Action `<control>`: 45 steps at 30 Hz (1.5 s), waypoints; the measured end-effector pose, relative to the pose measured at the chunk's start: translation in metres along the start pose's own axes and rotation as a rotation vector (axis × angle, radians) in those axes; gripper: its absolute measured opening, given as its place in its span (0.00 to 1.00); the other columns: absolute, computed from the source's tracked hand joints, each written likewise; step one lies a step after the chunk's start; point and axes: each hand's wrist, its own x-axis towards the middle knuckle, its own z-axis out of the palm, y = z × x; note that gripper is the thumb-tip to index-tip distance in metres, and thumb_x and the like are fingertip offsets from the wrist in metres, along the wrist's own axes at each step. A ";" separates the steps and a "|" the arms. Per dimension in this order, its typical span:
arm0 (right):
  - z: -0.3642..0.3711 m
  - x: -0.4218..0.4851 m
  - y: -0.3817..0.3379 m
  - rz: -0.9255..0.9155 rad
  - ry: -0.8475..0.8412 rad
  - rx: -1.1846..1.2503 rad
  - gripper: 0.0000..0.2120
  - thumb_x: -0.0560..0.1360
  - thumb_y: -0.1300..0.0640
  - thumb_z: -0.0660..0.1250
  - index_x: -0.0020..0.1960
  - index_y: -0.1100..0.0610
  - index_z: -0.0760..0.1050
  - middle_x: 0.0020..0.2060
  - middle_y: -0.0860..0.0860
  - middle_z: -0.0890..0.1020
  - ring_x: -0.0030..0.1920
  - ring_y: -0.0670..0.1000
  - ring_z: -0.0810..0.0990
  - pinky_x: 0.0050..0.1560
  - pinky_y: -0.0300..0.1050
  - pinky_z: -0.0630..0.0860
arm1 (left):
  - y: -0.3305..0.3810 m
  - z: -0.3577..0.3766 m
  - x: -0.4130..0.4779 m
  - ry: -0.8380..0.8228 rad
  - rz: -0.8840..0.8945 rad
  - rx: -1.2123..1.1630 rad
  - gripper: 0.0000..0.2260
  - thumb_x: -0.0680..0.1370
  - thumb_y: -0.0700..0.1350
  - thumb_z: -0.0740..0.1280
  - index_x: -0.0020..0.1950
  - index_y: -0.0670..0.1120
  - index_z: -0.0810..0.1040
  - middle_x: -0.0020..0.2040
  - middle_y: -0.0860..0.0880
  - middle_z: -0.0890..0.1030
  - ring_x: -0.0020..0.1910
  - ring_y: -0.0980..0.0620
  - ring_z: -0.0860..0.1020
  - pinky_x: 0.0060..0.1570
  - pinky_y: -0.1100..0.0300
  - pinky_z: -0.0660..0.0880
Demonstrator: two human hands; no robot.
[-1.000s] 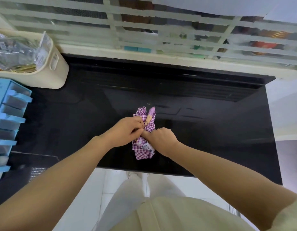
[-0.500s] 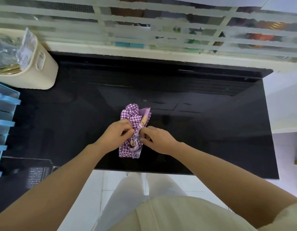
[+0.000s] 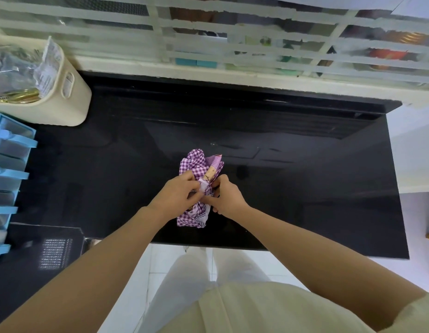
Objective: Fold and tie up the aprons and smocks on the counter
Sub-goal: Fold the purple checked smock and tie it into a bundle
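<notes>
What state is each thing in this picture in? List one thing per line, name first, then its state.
Purple gingham apron: rolled into a bundle, lying on the black counter, cinched at its middle.
Left hand: pinches the pale tie at the bundle's middle.
Right hand: pinches the pale tie from the other side.
Cream bin: upright, open-topped, holding plastic packets.

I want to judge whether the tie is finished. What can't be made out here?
1. Head view: the middle of the purple gingham bundle, where a tie would sit, is covered by the left hand and right hand, which pinch it. Whether it is knotted cannot be told.
2. Head view: the blue drawer unit is cut off by the left edge.
3. Head view: the contents of the cream bin are blurred and cut off by the left edge.
</notes>
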 end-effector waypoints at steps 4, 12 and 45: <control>-0.007 -0.003 -0.002 0.041 -0.111 0.132 0.17 0.77 0.56 0.70 0.61 0.56 0.68 0.46 0.53 0.80 0.40 0.51 0.82 0.42 0.45 0.81 | -0.011 0.005 -0.006 0.010 0.008 0.079 0.06 0.79 0.45 0.66 0.50 0.43 0.80 0.48 0.52 0.70 0.43 0.56 0.71 0.43 0.64 0.70; -0.009 -0.010 0.015 -0.085 0.000 -0.251 0.16 0.74 0.54 0.72 0.60 0.55 0.75 0.49 0.50 0.78 0.44 0.48 0.78 0.42 0.40 0.75 | -0.033 0.006 -0.011 0.020 0.060 -0.041 0.07 0.78 0.43 0.68 0.40 0.47 0.74 0.46 0.53 0.70 0.41 0.57 0.72 0.40 0.66 0.68; 0.014 -0.008 -0.006 0.401 0.006 1.073 0.14 0.79 0.63 0.50 0.34 0.53 0.58 0.24 0.48 0.64 0.22 0.46 0.57 0.23 0.39 0.57 | -0.028 0.018 -0.026 -0.104 0.246 -0.091 0.10 0.81 0.49 0.61 0.54 0.47 0.81 0.51 0.57 0.76 0.54 0.60 0.70 0.59 0.63 0.67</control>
